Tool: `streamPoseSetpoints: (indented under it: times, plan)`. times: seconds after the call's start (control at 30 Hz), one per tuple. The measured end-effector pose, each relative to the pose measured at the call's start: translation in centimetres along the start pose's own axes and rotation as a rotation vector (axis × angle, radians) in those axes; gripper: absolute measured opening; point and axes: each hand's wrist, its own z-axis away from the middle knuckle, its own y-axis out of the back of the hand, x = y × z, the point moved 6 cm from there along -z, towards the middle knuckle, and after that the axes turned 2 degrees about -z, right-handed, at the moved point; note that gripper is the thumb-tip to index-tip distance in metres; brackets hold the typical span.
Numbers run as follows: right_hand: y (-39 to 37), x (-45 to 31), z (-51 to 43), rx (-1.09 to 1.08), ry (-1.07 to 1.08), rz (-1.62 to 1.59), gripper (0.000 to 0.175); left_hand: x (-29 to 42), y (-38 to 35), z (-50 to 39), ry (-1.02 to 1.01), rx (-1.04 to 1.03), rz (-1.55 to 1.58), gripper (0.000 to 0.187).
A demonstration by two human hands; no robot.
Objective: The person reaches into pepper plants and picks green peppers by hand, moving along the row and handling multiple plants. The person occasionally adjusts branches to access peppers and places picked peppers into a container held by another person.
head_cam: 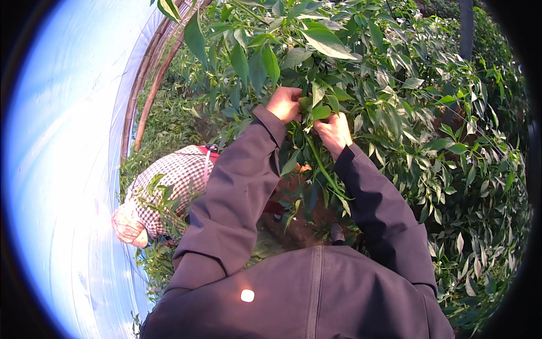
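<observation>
A leafy chili pepper plant (pixel 318 93) stands before me, with white flowers among its leaves. My left hand (pixel 286 104) is closed on its shoot, fingertips partly covered by leaves. Slightly lower and to the right, my right hand (pixel 334 132) pinches the same shoot just below a rounded bright leaf (pixel 321 112). The exact spot each hand grips is hidden by foliage. A long, slender green chili pepper (pixel 324 164) hangs beneath the hands, its tip curving toward my right sleeve.
Dense pepper plants (pixel 398 140) fill the right side. A thin line (pixel 406 83) runs through them near a grey post (pixel 465 31). At left, a person (pixel 169 186) in a checked top and cap bends among plants, beside bamboo poles (pixel 146 84) and plastic sheeting (pixel 80 127).
</observation>
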Motion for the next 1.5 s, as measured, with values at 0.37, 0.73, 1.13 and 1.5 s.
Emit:
streamPoseSetpoints:
  times: [0.37, 0.73, 1.13, 1.5]
  plan:
    - [-0.3, -1.1, 0.1, -0.205, 0.07, -0.134, 0.024, 0.6, -0.1, 1.0, -0.027, -0.012, 0.247, 0.035]
    - [-0.7, -4.1, 1.0, -0.194, 0.076, -0.405, 0.031, 2.3, -0.5, 3.0, 0.035, -0.003, 0.309, 0.027]
    - [0.9, -4.5, 1.4, -0.124, 0.052, -0.418, 0.03, 1.0, -2.7, 7.4, -0.014, 0.194, 0.678, 0.017]
    - [1.1, -5.3, 2.0, -0.029, 0.17, -0.315, 0.031, 1.4, -3.3, 9.8, -0.282, 0.256, 0.795, 0.019]
